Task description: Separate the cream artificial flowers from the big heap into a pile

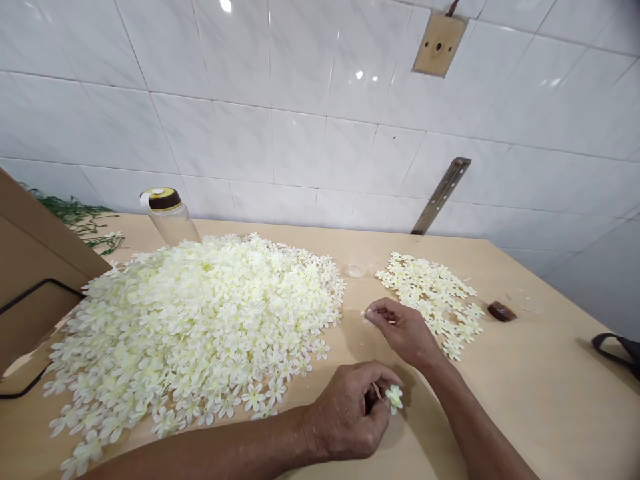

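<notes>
My left hand [353, 410] is closed low in the middle, its thumb and fingers pinching a small artificial flower [394, 398] that is white with a greenish-yellow tint. Above it and to the right, my right hand [403, 330] has thumb and fingertips pressed together over the table. A tiny pale bit shows at those fingertips, too small to name. A big heap of loose white artificial flowers [210, 320] spreads left of both hands. Just beyond my right hand lies a smaller, flatter spread of similar flowers [425, 287].
A clear bottle [175, 225] with a brown and yellow lid stands behind the heap. Cardboard [40, 240] and green stems [75, 217] are at left. A small clear cup [357, 269] sits between the flower groups. Farther right are a dark brown piece [501, 311] and a black strap [620, 350].
</notes>
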`<state>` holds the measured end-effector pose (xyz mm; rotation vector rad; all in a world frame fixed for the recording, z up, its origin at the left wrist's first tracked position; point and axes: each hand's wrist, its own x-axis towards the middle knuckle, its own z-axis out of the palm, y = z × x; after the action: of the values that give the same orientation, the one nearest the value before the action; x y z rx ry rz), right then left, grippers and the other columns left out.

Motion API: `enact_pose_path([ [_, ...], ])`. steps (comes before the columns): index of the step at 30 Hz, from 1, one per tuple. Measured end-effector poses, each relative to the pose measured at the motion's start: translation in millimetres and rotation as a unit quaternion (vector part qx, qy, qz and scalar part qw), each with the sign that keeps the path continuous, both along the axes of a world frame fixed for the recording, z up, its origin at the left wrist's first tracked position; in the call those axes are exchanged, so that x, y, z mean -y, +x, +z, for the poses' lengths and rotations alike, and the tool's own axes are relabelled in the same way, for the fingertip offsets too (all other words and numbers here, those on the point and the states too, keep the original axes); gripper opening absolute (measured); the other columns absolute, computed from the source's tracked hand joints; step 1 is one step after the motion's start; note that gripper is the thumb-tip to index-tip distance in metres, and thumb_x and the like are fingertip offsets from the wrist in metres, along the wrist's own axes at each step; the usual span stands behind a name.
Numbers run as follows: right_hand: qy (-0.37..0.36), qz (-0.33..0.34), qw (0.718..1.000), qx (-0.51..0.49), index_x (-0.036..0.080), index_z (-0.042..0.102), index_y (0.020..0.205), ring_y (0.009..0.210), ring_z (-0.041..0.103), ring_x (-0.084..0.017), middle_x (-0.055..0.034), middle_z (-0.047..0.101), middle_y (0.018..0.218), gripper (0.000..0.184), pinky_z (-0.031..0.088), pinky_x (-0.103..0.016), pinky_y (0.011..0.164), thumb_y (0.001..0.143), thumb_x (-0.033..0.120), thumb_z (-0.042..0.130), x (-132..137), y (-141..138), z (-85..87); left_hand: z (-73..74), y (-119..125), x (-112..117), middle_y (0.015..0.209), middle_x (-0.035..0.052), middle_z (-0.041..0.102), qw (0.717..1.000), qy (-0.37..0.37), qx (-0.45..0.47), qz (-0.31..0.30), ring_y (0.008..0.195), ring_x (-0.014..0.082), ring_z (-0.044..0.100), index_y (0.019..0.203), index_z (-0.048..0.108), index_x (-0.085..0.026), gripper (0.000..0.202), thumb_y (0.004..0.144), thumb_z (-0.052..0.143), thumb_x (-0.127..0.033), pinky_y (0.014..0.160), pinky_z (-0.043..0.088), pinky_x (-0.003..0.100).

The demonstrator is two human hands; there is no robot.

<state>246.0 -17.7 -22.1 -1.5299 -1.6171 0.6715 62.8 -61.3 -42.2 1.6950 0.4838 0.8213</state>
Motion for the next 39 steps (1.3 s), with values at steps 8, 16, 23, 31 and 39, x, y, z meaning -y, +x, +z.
enact_pose_path([
  [8,-0.07,-0.038,0.984,-0.156,0.016,0.073,0.098,0.045,0.044,-0.01,0.0027,0.054,0.056,0.039,0.039,-0.022,0.04,0.079,0.05,0.073,-5.6,8.0,-8.0,-4.1,0.8,1.2,0.069,-0.0016,0.056,0.999,-0.031,0.01,0.003,0.053,0.0075,0.045,0.106,0.065,-0.013,0.042,0.068,0.054,0.0,0.051,0.036,0.019],
  [16,-0.076,-0.004,0.979,-0.187,0.019,0.062,0.111,0.051,0.05,-0.011,-0.0007,0.065,0.07,0.04,0.041,-0.022,0.043,0.084,0.049,0.068,-2.6,-1.7,-2.6,-2.0,0.8,0.9,0.073,-0.0004,0.057,1.0,-0.027,0.009,0.002,0.055,0.007,0.045,0.105,0.066,-0.013,0.043,0.066,0.054,0.001,0.052,0.037,0.019],
  [23,-0.058,-0.075,0.983,-0.156,0.02,0.061,0.091,0.048,0.053,-0.012,0.0005,0.061,0.06,0.034,0.042,-0.021,0.04,0.085,0.053,0.065,-6.2,-5.6,-9.8,-4.6,1.7,1.1,0.076,0.0004,0.059,0.999,-0.037,0.013,-0.002,0.055,0.0067,0.046,0.107,0.065,-0.012,0.045,0.066,0.054,0.001,0.053,0.037,0.019],
  [31,-0.07,0.078,0.974,-0.203,0.022,0.071,0.112,0.084,0.073,-0.023,-0.0088,0.072,0.108,0.035,0.061,-0.041,0.077,0.086,0.045,0.069,-6.7,-22.3,10.6,0.4,0.9,3.1,0.071,0.0001,0.059,0.998,-0.047,0.035,-0.014,0.053,0.0058,0.043,0.102,0.067,-0.013,0.044,0.063,0.054,0.003,0.049,0.035,0.018],
  [39,-0.012,0.027,0.98,-0.196,0.02,0.073,0.104,0.07,0.066,-0.018,-0.0071,0.072,0.091,0.033,0.059,-0.034,0.065,0.088,0.048,0.067,-3.0,-7.6,5.1,2.1,1.6,-13.0,0.079,0.0016,0.062,0.986,-0.158,0.034,0.045,0.048,0.007,0.055,0.105,0.062,-0.014,0.032,0.073,0.06,-0.01,0.043,0.041,0.017],
])
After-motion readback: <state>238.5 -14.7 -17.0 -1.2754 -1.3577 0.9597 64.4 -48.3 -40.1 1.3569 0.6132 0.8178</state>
